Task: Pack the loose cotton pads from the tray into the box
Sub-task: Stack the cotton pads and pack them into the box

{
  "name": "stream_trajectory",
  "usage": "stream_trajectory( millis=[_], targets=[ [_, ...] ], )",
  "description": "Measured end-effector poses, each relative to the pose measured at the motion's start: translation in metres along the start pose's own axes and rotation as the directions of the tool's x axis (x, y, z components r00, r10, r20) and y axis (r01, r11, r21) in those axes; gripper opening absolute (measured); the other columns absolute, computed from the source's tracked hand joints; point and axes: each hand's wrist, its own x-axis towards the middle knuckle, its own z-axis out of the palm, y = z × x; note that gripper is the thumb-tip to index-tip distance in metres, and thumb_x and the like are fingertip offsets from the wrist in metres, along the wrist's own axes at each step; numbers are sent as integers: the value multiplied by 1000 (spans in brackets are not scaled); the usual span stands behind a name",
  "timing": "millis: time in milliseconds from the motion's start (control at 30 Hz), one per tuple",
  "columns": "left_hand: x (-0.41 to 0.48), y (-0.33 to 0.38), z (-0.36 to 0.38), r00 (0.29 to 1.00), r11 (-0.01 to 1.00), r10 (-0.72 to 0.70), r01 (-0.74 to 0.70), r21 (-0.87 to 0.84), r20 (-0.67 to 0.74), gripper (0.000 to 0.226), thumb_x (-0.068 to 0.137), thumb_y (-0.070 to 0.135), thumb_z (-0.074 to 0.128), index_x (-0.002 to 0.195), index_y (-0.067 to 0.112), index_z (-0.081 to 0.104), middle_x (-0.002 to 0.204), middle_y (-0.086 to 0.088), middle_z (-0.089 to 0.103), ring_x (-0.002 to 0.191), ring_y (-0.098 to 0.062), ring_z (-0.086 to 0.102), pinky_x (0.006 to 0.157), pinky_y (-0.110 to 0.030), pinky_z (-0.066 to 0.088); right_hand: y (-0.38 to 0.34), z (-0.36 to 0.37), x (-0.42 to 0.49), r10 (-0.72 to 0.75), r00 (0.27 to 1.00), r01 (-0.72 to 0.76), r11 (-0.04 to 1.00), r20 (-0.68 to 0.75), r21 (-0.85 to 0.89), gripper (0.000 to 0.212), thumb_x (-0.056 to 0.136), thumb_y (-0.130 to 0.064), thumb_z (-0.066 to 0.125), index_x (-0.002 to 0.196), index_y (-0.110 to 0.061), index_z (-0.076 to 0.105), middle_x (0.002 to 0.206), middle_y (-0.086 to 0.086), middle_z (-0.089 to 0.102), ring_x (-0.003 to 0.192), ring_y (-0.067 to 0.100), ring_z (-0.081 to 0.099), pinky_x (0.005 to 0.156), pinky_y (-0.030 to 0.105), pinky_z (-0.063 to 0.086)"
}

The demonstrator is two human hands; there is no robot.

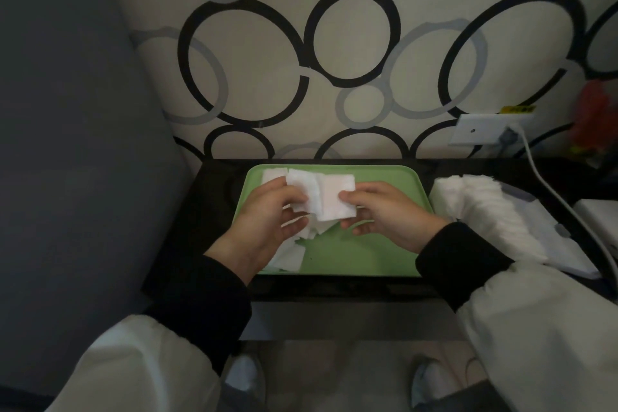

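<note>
A green tray [374, 254] lies on a small black table. Both hands hover over its middle and hold a small stack of white cotton pads [322, 196] between them. My left hand [267, 221] grips the stack's left side, my right hand [388, 214] pinches its right edge. More loose pads [291, 257] lie on the tray under my left hand, and one pad [272, 174] shows at the far left corner. To the right of the tray stands the white box [548, 237], with a long curved row of packed pads [485, 207] in it.
The black table [207, 197] stands against a wall with ring-patterned wallpaper. A grey padded panel [67, 144] rises on the left. A wall socket [481, 130] with a white cable [568, 207] is at the back right, beside the box. My shoes show on the floor below.
</note>
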Motion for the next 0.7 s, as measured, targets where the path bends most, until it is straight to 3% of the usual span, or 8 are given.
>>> stream_trajectory(
  millis=[167,300,400,533,700],
  targets=[
    [-2,-1,4,1000,995,29,-29,95,3,32,89,6,59,64,23,69,72,5,67,72,-14,63,65,-27,45,1,0,0,-79,996,75,993,-35,-85,30,97,-18,60,110,8,66,91,13,66,76,18,61,66,29,50],
    [-2,-6,7,990,949,142,-137,285,1,8,87,10,69,85,18,71,78,3,71,75,-13,65,66,-29,47,0,0,-1,-147,988,140,982,-50,-126,26,95,-12,61,112,8,66,100,26,67,76,18,61,67,30,50],
    [-1,-9,11,984,931,180,-165,326,-14,11,85,9,73,95,14,71,81,1,75,71,-11,67,62,-26,50,-1,-1,-3,-166,985,159,976,-35,-150,26,94,-10,62,112,7,66,106,29,66,76,17,63,68,31,50],
    [1,-11,18,976,920,217,-193,342,-33,12,84,7,75,95,9,70,80,-5,75,64,-11,66,54,-21,50,-2,-3,-6,-157,987,152,979,-22,-137,26,94,-8,60,113,9,65,109,29,66,77,16,65,71,33,50],
    [6,-16,30,963,878,268,-235,418,-20,14,82,11,77,93,12,70,78,-3,73,65,-11,67,57,-25,52,-3,-12,-14,-126,992,123,989,-31,-82,23,93,-3,56,110,5,68,101,27,68,84,24,63,77,38,51]
  ],
)
